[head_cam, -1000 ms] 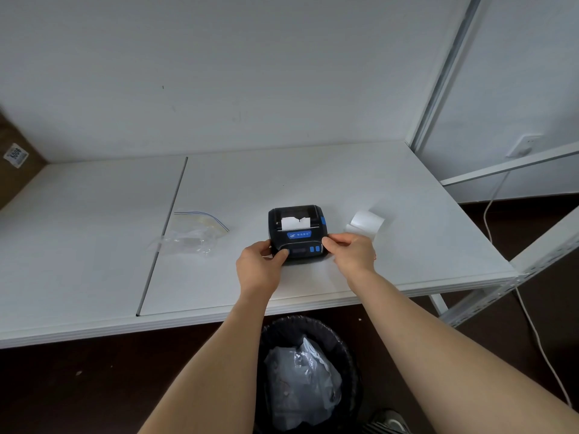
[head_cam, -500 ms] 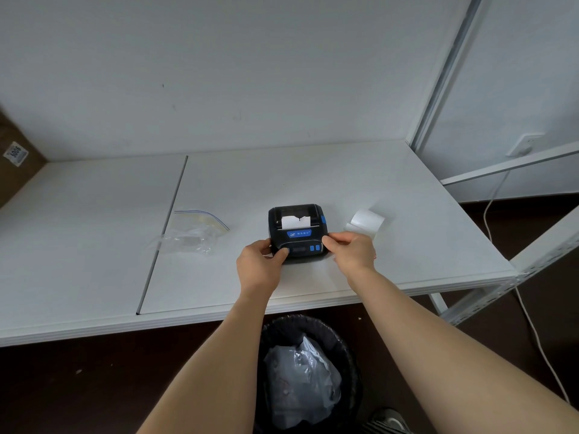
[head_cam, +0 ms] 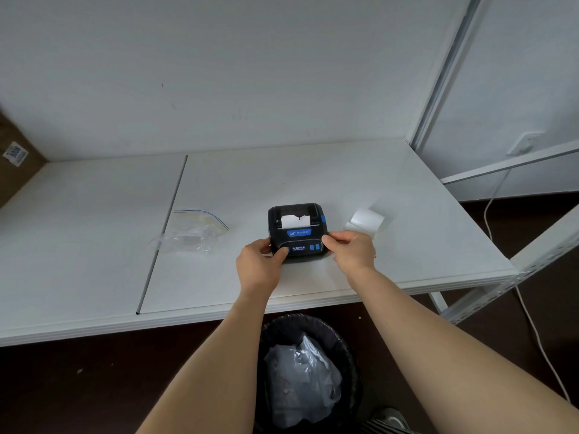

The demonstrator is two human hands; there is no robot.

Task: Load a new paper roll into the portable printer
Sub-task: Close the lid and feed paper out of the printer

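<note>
Black printer with blue buttons, white paper showing at its far slot; left hand and right hand grip its near corners.

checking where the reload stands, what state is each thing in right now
printer: flat on the table, display lit, paper end showing at the slot
left hand: gripping the printer's front left corner
right hand: fingers on the printer's right side
paper roll: lying right of the printer, partly unrolled
zip bag: lying left of the printer
bin: under the table, lined
</note>
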